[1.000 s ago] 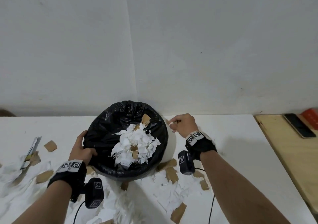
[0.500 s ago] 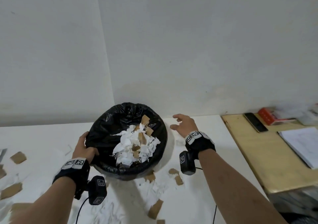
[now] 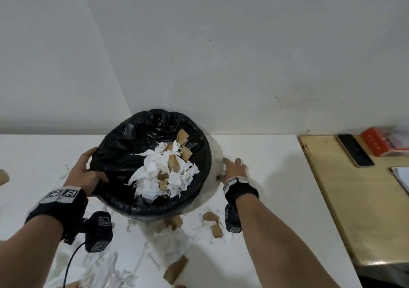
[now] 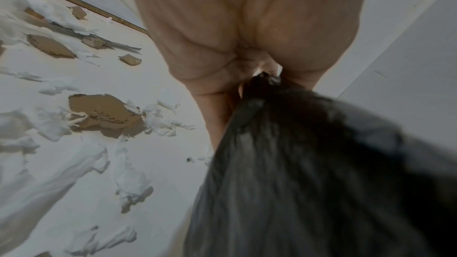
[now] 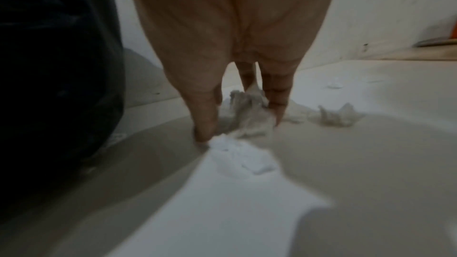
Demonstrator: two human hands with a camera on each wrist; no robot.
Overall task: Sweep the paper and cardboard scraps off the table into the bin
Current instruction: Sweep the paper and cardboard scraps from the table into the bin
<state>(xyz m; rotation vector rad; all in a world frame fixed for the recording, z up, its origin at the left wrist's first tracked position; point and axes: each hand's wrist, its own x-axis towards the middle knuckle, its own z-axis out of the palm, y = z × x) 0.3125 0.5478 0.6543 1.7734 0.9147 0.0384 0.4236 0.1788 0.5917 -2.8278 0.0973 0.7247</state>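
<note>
A round bin lined with a black bag stands on the white table against the wall, heaped with white paper and brown cardboard scraps. My left hand grips the bin's left rim, thumb inside; the left wrist view shows the black bag under the palm. My right hand lies on the table just right of the bin, fingers straight and pointing down onto white paper scraps. Loose paper and cardboard scraps lie in front of the bin.
A wooden side table adjoins the white table on the right, carrying a phone, a red box and a sheet of paper. More torn paper and cardboard pieces cover the table left of the bin.
My right hand has gone from a closed pinch near the bin's rim to open fingers lowered onto the table beside the bin. The left hand keeps its hold on the rim.
</note>
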